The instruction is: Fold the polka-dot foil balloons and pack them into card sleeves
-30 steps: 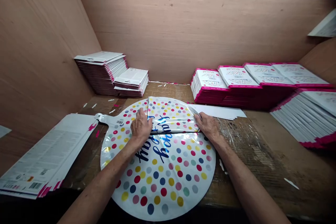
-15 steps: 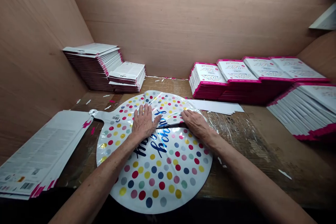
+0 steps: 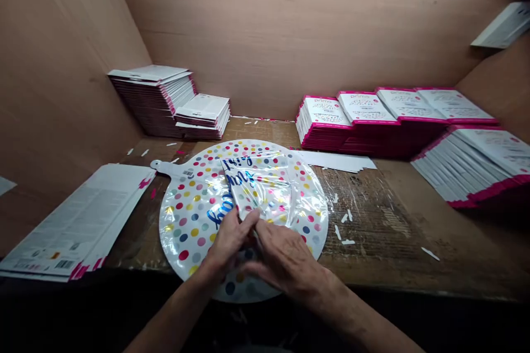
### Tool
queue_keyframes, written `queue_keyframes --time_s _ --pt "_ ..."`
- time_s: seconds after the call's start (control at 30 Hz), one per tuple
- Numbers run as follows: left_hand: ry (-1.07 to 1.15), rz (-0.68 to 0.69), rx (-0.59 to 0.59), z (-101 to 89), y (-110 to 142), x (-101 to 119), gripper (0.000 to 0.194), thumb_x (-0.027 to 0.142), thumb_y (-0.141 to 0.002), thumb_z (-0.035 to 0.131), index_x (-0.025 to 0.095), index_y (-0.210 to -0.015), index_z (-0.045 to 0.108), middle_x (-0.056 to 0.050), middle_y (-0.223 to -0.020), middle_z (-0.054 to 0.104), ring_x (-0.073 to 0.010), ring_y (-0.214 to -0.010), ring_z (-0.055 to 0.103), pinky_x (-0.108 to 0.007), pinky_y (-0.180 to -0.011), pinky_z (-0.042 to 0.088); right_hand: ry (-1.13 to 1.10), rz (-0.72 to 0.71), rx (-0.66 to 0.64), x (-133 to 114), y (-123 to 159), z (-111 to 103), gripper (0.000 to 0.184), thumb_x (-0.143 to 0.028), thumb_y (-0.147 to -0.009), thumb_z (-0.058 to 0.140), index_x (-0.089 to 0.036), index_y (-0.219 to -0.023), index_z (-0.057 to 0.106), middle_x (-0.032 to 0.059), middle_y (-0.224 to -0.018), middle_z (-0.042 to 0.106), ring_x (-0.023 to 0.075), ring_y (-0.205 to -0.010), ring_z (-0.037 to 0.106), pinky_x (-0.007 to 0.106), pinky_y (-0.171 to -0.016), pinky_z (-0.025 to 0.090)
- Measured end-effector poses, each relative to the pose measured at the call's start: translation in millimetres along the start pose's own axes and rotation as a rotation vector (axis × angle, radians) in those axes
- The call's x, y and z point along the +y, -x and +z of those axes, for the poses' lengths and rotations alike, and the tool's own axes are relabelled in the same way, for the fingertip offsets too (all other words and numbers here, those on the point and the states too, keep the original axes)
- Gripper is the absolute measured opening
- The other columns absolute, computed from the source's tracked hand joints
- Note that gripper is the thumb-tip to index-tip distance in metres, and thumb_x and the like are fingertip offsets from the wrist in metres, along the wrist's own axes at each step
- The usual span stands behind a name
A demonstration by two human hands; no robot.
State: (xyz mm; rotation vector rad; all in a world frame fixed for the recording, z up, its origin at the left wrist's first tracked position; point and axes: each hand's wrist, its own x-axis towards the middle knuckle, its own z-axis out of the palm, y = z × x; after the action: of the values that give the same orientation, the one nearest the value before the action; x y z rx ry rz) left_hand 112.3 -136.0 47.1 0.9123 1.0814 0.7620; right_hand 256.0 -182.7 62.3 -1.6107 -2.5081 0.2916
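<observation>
Hands: the left hand (image 3: 228, 241) and the right hand (image 3: 285, 258) are together at the near edge of the work, fingers meeting on the narrow end of a fold and clamped on it. Exactly how the fingers interlace is hard to make out from this angle.

Folded flap: the folded flap (image 3: 259, 185) of foil is a glossy wedge, narrow at the hands and wide at the far end. Its long axis runs away from the hands, leaning slightly left, and the left hand sits a little nearer to it.

Foil balloon: the round foil balloon (image 3: 244, 220) lies flat on the bench, under and ahead of both hands. It has multicoloured polka dots and blue script, with its tab (image 3: 162, 166) pointing left.

Bench: the worn wooden bench (image 3: 418, 248) carries a sheet of clear plastic film (image 3: 364, 204) to the right of the balloon, with white scraps (image 3: 343, 226) on it.

Left side: a flat pile of printed packaging (image 3: 78, 220) lies beside the balloon, and stacked packs (image 3: 151, 102) stand beyond it against the wall.

Right side: rows of pink-edged packs (image 3: 364, 124) stand behind white strips (image 3: 335, 161).

Back: plywood walls (image 3: 265, 22) close in the bench.
</observation>
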Motion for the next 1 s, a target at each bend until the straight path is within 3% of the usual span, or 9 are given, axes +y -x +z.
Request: queue_keyframes --time_s 0.1,0.23,0.37,0.47,0.57,0.73,0.83,0.9,1.0 --pt "0.022 -0.032 -0.063 -26.0 0 7 0.048 0.046 -0.062 0.081 0.013 -0.093 0.064 -0.008 -0.084 0.073 -0.0212 -0.075 0.067 -0.03 -0.07 0.054 -0.069 -0.343 0.176 22 21 10 0.093 -0.057 -0.077 0.072 -0.004 -0.145 0.037 0.0253 -0.144 0.047 0.0329 -0.135 0.044 0.046 -0.108 0.043" --pt "-0.448 -0.123 -0.097 -62.9 12 12 0.043 0.056 -0.069 0.071 0.014 -0.078 0.067 -0.009 -0.075 0.071 -0.0262 -0.071 0.067 -0.033 -0.063 0.052 0.049 -0.333 0.341 57 19 30 0.059 -0.021 -0.09 0.057 -0.006 -0.144 0.039 0.0248 -0.148 0.043 0.0299 -0.14 0.038 0.049 -0.111 0.038" --pt "-1.055 0.39 0.255 -85.4 12 5 0.035 0.04 -0.083 0.054 0.017 -0.104 0.069 -0.01 -0.098 0.073 -0.0307 -0.099 0.067 -0.042 -0.087 0.053 0.081 -0.354 0.275 66 4 34 0.04 -0.009 -0.092 0.045 -0.013 -0.13 0.056 0.0181 -0.135 0.058 0.0249 -0.127 0.054 0.042 -0.103 0.046" --pt "-1.164 0.74 0.003 -96.4 -1 0 0.053 0.017 -0.079 0.042 0.022 -0.129 0.061 -0.006 -0.131 0.064 -0.0253 -0.132 0.049 -0.043 -0.11 0.04 -0.022 -0.277 0.14 63 -3 19 0.035 -0.015 -0.091 0.05 -0.019 -0.122 0.063 0.0112 -0.127 0.065 0.0215 -0.114 0.063 0.033 -0.094 0.049" --pt "-1.21 0.7 -0.043 -99.5 -13 -5 0.05 0.022 -0.076 0.052 0.022 -0.124 0.064 -0.008 -0.132 0.063 -0.0277 -0.133 0.048 -0.044 -0.11 0.042 -0.168 -0.024 0.081 61 -17 7 0.027 -0.02 -0.088 0.049 -0.021 -0.106 0.07 0.0043 -0.105 0.073 0.0187 -0.092 0.068 0.026 -0.077 0.05" --pt "-0.945 0.573 0.351 -84.6 -23 -13 0.032 0.043 -0.083 0.057 0.021 -0.103 0.069 -0.01 -0.114 0.071 -0.0267 -0.113 0.064 -0.042 -0.1 0.05 -0.263 0.363 0.115 66 -59 12 0.033 -0.038 -0.094 0.044 -0.018 -0.081 0.068 0.0024 -0.074 0.068 0.018 -0.07 0.063 0.023 -0.061 0.042" --pt "-0.853 0.429 0.451 -74.3 -25 -10 0.03 0.04 -0.083 0.057 0.018 -0.103 0.065 -0.008 -0.094 0.076 -0.0277 -0.111 0.065 -0.044 -0.1 0.048 -0.089 0.533 0.085 62 -71 16 0.043 -0.046 -0.097 0.041 -0.017 -0.081 0.068 0.0064 -0.073 0.068 0.0202 -0.072 0.063 0.027 -0.064 0.043" --pt "-0.831 0.347 0.487 -70.2 -28 -8 0.034 0.039 -0.08 0.059 0.016 -0.105 0.063 -0.009 -0.092 0.076 -0.0293 -0.111 0.065 -0.045 -0.1 0.047 0.075 0.539 0.164 51 -70 16 0.039 -0.044 -0.098 0.042 -0.014 -0.099 0.068 0.0121 -0.089 0.07 0.0246 -0.086 0.064 0.032 -0.073 0.046" --pt "-0.782 0.297 0.511 -68.0 -32 -7 0.037 0.037 -0.079 0.059 0.014 -0.108 0.062 -0.01 -0.09 0.076 -0.0286 -0.107 0.067 -0.044 -0.098 0.048 0.21 0.231 0.332 25 -67 19 0.046 -0.039 -0.097 0.048 -0.01 -0.132 0.053 0.0204 -0.125 0.059 0.0301 -0.115 0.054 0.041 -0.095 0.043"
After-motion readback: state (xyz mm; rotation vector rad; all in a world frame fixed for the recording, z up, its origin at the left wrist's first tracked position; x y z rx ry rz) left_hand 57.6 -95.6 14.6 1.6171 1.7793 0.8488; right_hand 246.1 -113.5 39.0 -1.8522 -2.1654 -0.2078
